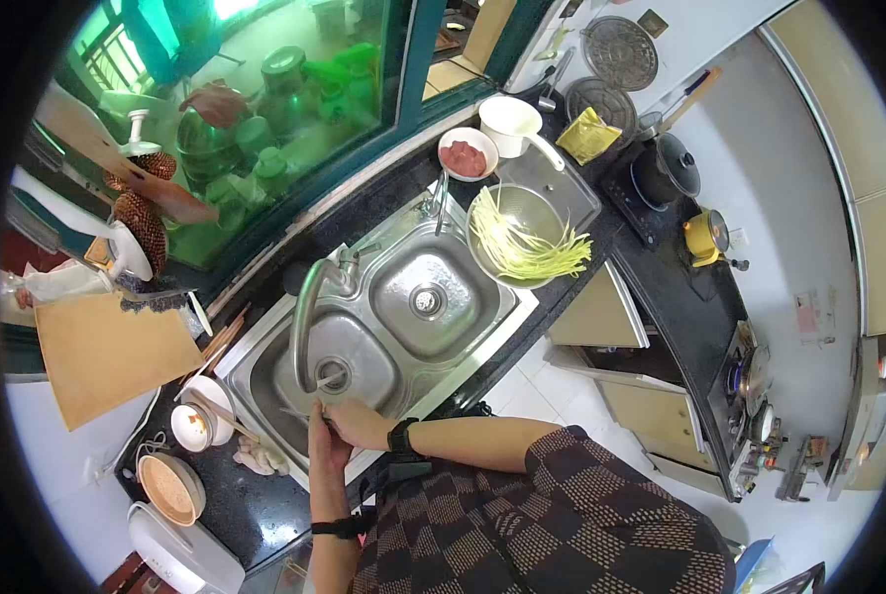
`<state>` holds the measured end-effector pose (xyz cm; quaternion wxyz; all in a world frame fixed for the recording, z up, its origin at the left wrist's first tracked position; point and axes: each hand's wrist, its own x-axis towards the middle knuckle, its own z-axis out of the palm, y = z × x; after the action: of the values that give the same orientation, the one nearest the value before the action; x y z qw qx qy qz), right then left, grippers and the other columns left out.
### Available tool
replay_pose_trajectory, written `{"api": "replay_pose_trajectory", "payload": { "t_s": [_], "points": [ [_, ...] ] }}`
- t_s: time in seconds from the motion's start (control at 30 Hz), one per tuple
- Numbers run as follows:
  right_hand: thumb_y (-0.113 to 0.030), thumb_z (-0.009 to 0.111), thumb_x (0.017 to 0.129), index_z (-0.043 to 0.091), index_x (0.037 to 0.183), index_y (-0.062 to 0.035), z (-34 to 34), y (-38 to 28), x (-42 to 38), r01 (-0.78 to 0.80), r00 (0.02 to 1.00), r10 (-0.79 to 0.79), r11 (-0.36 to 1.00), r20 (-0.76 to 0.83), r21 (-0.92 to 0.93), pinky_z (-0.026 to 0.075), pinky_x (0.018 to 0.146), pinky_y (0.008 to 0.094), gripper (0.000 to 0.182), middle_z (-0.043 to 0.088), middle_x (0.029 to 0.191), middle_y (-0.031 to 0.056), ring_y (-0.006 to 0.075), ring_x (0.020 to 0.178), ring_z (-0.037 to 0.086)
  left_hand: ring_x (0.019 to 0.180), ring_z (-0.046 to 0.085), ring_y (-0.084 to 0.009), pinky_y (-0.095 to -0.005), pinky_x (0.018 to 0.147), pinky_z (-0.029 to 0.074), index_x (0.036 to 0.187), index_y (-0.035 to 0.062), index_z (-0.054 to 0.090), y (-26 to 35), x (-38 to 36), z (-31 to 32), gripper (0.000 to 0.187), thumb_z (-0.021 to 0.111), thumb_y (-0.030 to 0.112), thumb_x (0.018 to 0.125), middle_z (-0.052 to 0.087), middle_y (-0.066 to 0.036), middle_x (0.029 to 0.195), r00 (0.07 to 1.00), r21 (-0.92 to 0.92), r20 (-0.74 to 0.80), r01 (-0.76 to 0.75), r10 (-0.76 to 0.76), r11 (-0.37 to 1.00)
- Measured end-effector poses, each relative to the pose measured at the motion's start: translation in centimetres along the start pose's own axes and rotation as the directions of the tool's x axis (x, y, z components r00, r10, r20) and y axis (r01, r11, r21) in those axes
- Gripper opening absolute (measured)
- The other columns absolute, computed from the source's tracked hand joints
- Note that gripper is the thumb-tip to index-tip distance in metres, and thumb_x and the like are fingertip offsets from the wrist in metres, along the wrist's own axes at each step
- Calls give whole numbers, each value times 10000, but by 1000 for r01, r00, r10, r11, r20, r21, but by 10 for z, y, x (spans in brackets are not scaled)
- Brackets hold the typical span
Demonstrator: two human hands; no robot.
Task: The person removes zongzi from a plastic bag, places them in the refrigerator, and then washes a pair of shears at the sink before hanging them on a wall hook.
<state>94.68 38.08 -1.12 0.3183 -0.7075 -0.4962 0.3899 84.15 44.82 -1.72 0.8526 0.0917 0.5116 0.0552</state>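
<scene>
My left hand (pixel 328 444) and my right hand (pixel 360 424) meet over the near edge of the left sink basin (pixel 367 342), just below the curved faucet (pixel 306 327). A thin stream of water shows near the drain (pixel 334 374). The fingers of my left hand look stretched out, pointing up toward the faucet. Against them, the fingers of my right hand are curled in; whatever lies between the hands, if anything, is hidden. Black bands circle both wrists.
Right of the sink, a metal colander (pixel 552 203) holds long pale-green stalks (pixel 527 243). Behind it are a bowl of raw meat (pixel 463 158) and a white saucepan (pixel 511 121). Ginger (pixel 260 456), bowls (pixel 172 489) and a cutting board (pixel 116 351) are left. A cabinet door (pixel 601 307) hangs open.
</scene>
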Motion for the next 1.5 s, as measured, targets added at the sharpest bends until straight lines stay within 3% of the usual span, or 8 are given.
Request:
{"api": "replay_pose_trajectory", "payload": {
  "t_s": [0.3,0.57,0.8,0.97,1.03,1.1,1.3,1.5],
  "points": [
    [0,611,795,633,1101,3,-36,13,3,281,955,-293,945,49,169,508,888,477,307,671,1078,243,409,1043,642,1055,634,-339,-467,945,533,1156,-24,579,17,44,1,299,535,157,922,650,-187,1132,972,-277,-204,-169,114,946],
    [28,616,774,533,1263,57,-24,23,15,490,871,-489,871,-48,21,469,980,463,497,534,1317,277,422,1210,536,1045,611,-343,-520,973,483,1080,26,592,9,60,-29,499,551,499,927,641,-173,1096,968,-533,-194,-242,161,811],
    [-79,604,877,472,1262,78,-41,19,23,237,970,-236,972,63,0,483,915,495,436,576,1179,329,463,1100,585,1056,609,-357,-512,963,500,1203,7,577,18,58,9,475,433,420,1017,626,-208,1122,935,-484,-240,-348,260,803],
    [-203,554,959,493,1206,112,-60,19,17,180,925,-134,979,354,-99,507,820,503,405,651,1005,317,458,951,648,983,669,-362,-539,882,574,1169,20,615,39,43,4,341,523,302,1001,666,-198,1082,999,-305,-44,-42,30,952],
    [-280,536,998,543,1155,70,-78,3,20,64,922,-160,961,352,269,502,796,499,384,657,982,283,447,905,648,895,681,-364,-545,818,584,1144,17,620,43,57,-22,352,491,316,1013,675,-186,1013,977,-28,-109,-190,186,981],
    [-334,523,1014,573,1147,18,-88,-4,30,-140,850,-88,913,519,384,476,865,496,380,631,1058,277,448,989,611,824,681,-340,-529,755,589,1115,21,627,44,59,-16,375,482,353,1015,679,-161,955,999,-399,-40,-45,31,916],
    [-327,484,1019,569,1217,0,-13,55,41,149,987,-151,988,-59,-34,416,981,484,392,564,1199,321,461,1168,511,911,671,-337,-481,835,561,1190,34,598,22,57,-3,447,519,424,986,669,-142,1047,978,-525,-1,-177,207,832],
    [-417,409,1055,559,1215,27,-35,30,46,-529,811,293,737,507,421,518,647,382,495,638,1030,188,243,773,643,1069,626,-326,-535,932,507,1172,97,609,10,69,-17,450,528,498,985,661,-90,1125,885,-582,-184,-449,428,678]
  ]
}}
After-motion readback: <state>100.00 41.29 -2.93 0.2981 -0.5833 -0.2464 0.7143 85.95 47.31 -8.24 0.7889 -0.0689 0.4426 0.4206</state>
